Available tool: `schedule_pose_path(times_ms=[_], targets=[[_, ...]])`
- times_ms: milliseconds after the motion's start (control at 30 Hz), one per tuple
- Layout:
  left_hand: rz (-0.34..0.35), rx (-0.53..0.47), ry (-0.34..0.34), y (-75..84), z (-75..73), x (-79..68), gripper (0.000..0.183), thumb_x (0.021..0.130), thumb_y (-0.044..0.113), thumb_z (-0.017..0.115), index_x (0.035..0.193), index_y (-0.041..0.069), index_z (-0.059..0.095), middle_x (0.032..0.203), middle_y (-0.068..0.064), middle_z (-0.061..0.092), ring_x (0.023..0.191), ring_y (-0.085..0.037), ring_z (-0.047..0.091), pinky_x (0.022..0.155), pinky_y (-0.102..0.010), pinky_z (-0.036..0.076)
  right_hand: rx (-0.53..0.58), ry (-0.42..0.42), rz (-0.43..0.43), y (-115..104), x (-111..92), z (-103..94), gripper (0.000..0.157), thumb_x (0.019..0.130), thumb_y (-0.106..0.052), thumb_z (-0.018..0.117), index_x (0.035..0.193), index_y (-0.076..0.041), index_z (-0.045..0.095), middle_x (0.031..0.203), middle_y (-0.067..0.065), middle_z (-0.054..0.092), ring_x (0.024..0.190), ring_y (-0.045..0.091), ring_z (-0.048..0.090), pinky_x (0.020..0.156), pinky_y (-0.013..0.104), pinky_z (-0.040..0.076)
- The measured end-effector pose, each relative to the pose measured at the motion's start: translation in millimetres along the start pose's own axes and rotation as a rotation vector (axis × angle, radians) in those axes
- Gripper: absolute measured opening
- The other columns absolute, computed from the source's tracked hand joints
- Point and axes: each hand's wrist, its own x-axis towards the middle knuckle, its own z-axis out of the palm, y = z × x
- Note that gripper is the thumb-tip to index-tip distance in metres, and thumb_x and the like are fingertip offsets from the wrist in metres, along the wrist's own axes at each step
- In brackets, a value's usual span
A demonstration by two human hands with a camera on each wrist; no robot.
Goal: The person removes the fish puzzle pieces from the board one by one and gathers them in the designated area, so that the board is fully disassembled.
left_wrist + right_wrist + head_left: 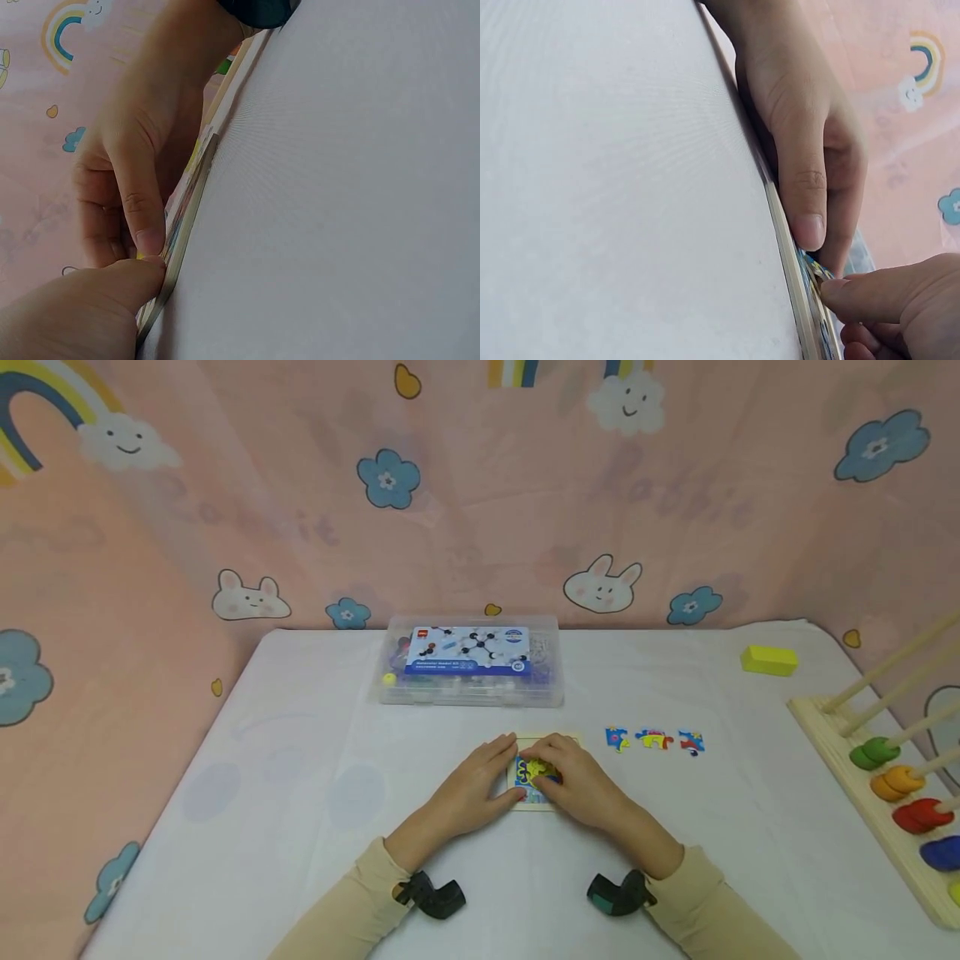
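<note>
A small jigsaw puzzle board point(534, 808) with a pale wooden rim lies flat on the white table, its picture blue and yellow. My left hand point(467, 789) rests along the board's left side, fingers fairly straight and thumb touching the lower left part. From the right, my right hand point(588, 787) reaches over the board. In the right wrist view, its thumb and fingers pinch a colourful puzzle piece point(819, 268), which is tilted up from the board. The fingers partly cover the picture. Three loose puzzle pieces point(654, 740) lie in a row right of the board.
Behind the board stands a clear plastic case point(472, 692) with a molecular model kit label. A yellow block point(769, 661) sits at the back right. A wooden peg rack point(840, 752) with coloured rings occupies the right edge. Patterned pink cloth point(480, 510) hangs behind the table.
</note>
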Motion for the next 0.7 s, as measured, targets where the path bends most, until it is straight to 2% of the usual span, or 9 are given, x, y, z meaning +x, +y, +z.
schedule_pose_path(times_ms=[233, 367, 433, 700], targets=[[-0.014, -0.026, -0.016, 1.2, -1.2, 0.1, 0.066, 0.092, 0.038, 0.060, 0.142, 0.000, 0.040, 0.152, -0.011, 0.033, 0.141, -0.024, 0.031, 0.118, -0.037, 0.025, 0.014, -0.041, 0.056, 7, 0, -11.0, 0.031, 0.087, -0.005, 0.066, 0.118, -0.007, 0.065, 0.111, 0.004, 0.061, 0.103, 0.019, 0.055, 0.088, 0.040, 0.051], [-0.011, -0.040, -0.017, 1.7, -1.3, -0.1, 0.066, 0.093, 0.038, 0.059, 0.143, 0.000, 0.040, 0.153, -0.011, 0.033, 0.141, -0.025, 0.030, 0.118, -0.037, 0.025, 0.013, -0.072, 0.067, 12, -2, -17.7, 0.032, 0.088, -0.007, 0.066, 0.120, -0.008, 0.064, 0.113, 0.002, 0.061, 0.097, 0.013, 0.054, 0.082, 0.032, 0.051], [-0.013, -0.042, -0.020, 2.0, -1.5, -0.2, 0.066, 0.093, 0.039, 0.059, 0.143, 0.000, 0.039, 0.153, -0.011, 0.032, 0.142, -0.024, 0.030, 0.118, -0.037, 0.025, 0.014, -0.083, 0.073, 14, -4, -22.0, 0.032, 0.088, -0.008, 0.065, 0.120, -0.009, 0.064, 0.113, 0.002, 0.061, 0.096, 0.013, 0.054, 0.082, 0.032, 0.050], [-0.018, -0.031, -0.027, 2.5, -2.9, -0.6, 0.067, 0.093, 0.039, 0.059, 0.143, 0.000, 0.039, 0.153, -0.011, 0.032, 0.142, -0.023, 0.029, 0.118, -0.035, 0.024, 0.009, -0.071, 0.173, 23, -20, -44.1, 0.033, 0.088, -0.007, 0.064, 0.121, -0.009, 0.064, 0.115, 0.003, 0.060, 0.111, 0.024, 0.056, 0.096, 0.049, 0.049]])
